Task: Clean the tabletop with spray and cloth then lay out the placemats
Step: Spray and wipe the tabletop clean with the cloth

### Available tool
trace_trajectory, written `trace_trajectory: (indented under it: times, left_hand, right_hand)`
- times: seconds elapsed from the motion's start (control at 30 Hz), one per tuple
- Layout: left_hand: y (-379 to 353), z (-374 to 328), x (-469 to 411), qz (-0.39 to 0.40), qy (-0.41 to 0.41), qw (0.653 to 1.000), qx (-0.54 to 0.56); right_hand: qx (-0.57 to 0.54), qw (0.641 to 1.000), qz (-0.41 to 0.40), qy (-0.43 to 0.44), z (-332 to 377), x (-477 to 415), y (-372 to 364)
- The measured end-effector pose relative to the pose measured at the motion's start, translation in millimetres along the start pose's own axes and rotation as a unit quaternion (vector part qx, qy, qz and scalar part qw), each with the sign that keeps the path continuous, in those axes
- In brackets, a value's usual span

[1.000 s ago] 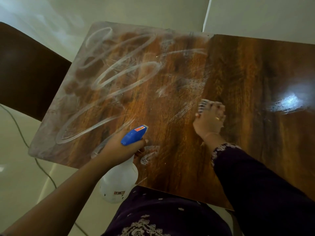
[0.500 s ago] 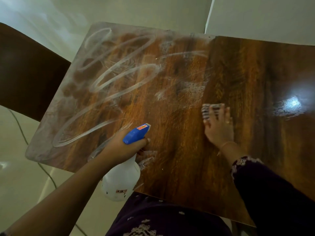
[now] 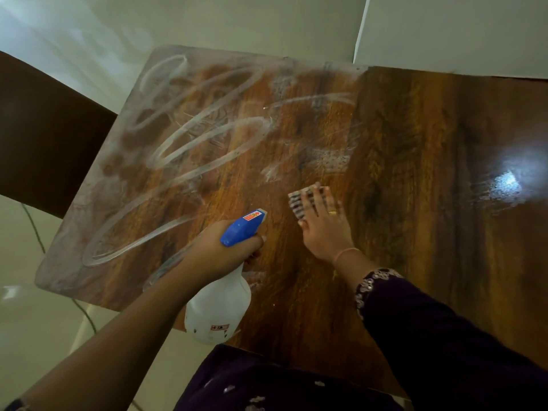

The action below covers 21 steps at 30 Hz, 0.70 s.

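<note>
The left hand (image 3: 218,253) curled its fingers round the neck of the spray bottle (image 3: 219,307) at the near edge of the tabletop (image 3: 415,173), nozzle pointing toward the far edge, likely held ready for the streaked left half. The right hand (image 3: 324,229) lay palm-down near the middle, wrist low. Its fingers were straight and slightly spread, pressing the striped cloth (image 3: 296,203) flat to wipe. No placemats showed.

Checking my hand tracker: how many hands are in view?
2. The left hand grips the spray bottle at the near edge of the tabletop; the right hand presses the cloth flat nearer its middle. None looks hidden.
</note>
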State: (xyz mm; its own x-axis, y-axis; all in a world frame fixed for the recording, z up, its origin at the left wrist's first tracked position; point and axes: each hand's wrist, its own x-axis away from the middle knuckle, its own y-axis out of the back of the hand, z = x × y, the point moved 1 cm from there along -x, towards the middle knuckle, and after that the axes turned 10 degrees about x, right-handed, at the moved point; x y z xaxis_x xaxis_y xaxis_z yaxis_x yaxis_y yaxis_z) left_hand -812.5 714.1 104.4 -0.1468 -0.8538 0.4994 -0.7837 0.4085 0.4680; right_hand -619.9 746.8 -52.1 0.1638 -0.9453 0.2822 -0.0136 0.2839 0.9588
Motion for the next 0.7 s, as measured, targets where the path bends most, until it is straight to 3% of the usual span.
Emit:
trace_trajectory:
  times: [0.17,0.27,0.57,0.7]
  left_hand:
    - [0.1,-6.8,-6.5,0.004,-0.021,0.999,0.044]
    - [4.2,-7.3,-16.1,-0.003,-0.040,0.997,0.064]
    - [13.8,-15.9,-51.9,-0.030,-0.062,0.995,0.068]
    - [22.8,-22.0,-70.9,-0.006,-0.059,0.997,0.040]
  right_hand:
    - [-0.047,0.982,0.021,-0.181,-88.0,-8.6,5.9]
    - [-0.073,0.969,0.042,-0.233,-88.3,-19.3,10.7]
    - [-0.055,0.979,0.045,-0.189,-52.2,-9.3,6.6]
    - [-0.041,0.977,0.074,-0.193,-51.4,-13.2,8.1]
